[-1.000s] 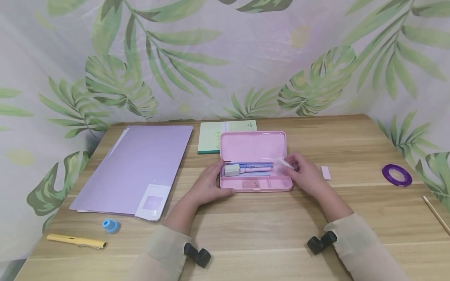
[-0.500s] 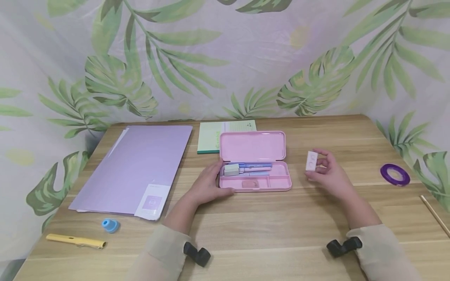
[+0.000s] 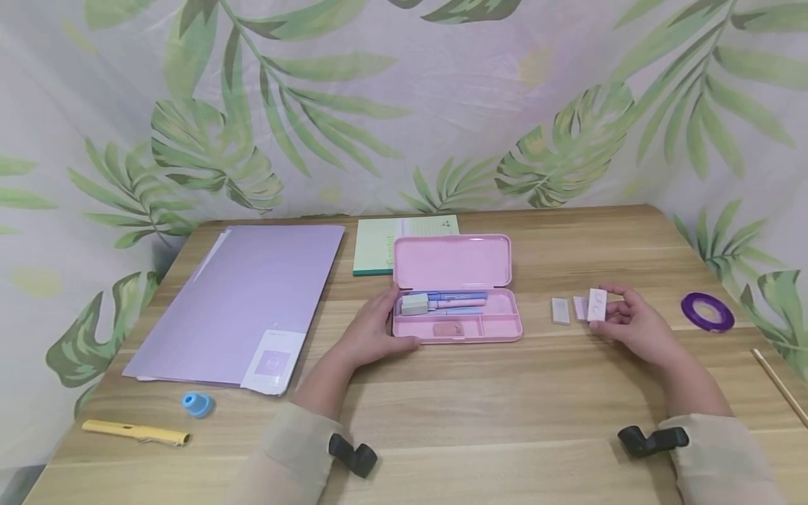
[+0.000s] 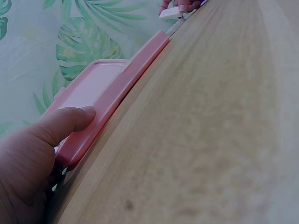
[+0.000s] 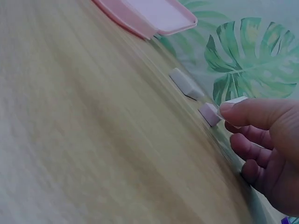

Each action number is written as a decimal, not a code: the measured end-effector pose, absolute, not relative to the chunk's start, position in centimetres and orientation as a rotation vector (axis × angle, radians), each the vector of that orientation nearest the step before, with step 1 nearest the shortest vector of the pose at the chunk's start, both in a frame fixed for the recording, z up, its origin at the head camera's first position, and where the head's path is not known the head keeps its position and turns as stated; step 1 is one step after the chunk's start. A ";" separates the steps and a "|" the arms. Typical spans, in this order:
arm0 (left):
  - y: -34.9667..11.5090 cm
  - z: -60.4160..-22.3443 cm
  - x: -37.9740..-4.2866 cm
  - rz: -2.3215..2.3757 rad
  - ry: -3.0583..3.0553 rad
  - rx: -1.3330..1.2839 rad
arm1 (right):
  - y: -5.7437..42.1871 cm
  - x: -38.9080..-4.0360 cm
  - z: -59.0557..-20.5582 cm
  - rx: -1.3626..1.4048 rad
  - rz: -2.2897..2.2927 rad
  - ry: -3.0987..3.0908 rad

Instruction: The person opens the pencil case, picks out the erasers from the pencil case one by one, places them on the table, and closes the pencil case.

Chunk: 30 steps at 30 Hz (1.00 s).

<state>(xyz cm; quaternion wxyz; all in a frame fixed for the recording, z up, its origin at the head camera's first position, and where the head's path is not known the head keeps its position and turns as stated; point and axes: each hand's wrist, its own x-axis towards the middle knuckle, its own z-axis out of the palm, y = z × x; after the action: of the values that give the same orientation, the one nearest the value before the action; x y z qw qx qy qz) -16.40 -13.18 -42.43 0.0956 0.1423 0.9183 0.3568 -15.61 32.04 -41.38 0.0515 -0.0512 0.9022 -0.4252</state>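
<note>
My left hand (image 3: pixel 376 330) grips the left end of an open pink pencil case (image 3: pixel 501 327), its thumb on the front wall. Inside the case lie several blue and pink pens (image 3: pixel 459 304), a pale green-grey block (image 3: pixel 414 304) and a small pink block (image 3: pixel 448 329). To the right of the case, my right hand (image 3: pixel 640 326) pinches a small white eraser (image 3: pixel 597 305) with faint marks on its face, held upright between thumb and fingers. Just left of it on the table are a lavender block (image 3: pixel 579 308) and a whitish block (image 3: pixel 560 311).
A green notebook (image 3: pixel 374 245) lies behind the case, a lavender folder (image 3: pixel 246 294) to the left. A blue cap-like piece (image 3: pixel 198 405) and a yellow pen (image 3: pixel 135 432) are front left. A purple tape roll (image 3: pixel 688 314) and a thin stick (image 3: pixel 779 387) lie right.
My right hand has moved rightward from over the case's right end, carrying the white eraser, and the whitish and lavender blocks now show beside it. The left hand has stayed put.
</note>
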 end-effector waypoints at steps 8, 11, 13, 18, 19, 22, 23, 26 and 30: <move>-13.1 -42.3 -16.4 1.060 2.722 0.418 | 33.2 -16.0 -40.9 -0.126 -1.242 2.681; -13.2 -42.4 -16.4 1.065 2.723 0.416 | 33.3 -16.4 -40.8 -0.172 -1.189 2.653; -13.2 -42.4 -16.4 1.065 2.722 0.416 | 33.4 -16.6 -40.6 -0.195 -1.148 2.647; -13.2 -42.5 -16.3 1.060 2.722 0.409 | 34.1 -17.1 -40.2 -0.216 -0.927 2.693; -13.2 -42.5 -16.3 1.058 2.723 0.407 | 34.2 -17.1 -40.2 -0.211 -0.886 2.707; -13.2 -42.5 -16.3 1.056 2.727 0.405 | 34.4 -17.2 -40.0 -0.214 -0.814 2.709; -13.2 -42.5 -16.3 1.056 2.729 0.408 | 34.3 -17.1 -39.9 -0.208 -0.808 2.705; -13.2 -42.4 -16.3 1.051 2.731 0.419 | 33.9 -17.1 -39.6 -0.180 -0.801 2.728; -13.2 -42.5 -16.4 1.054 2.732 0.424 | 31.5 -17.0 -38.9 -0.134 -0.855 2.849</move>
<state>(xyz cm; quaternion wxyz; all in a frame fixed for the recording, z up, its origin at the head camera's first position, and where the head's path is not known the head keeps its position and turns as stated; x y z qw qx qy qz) -16.43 -13.24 -42.49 0.0913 0.1428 0.9195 0.3546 -16.97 31.54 -38.88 0.0817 -0.0449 0.9536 -0.2862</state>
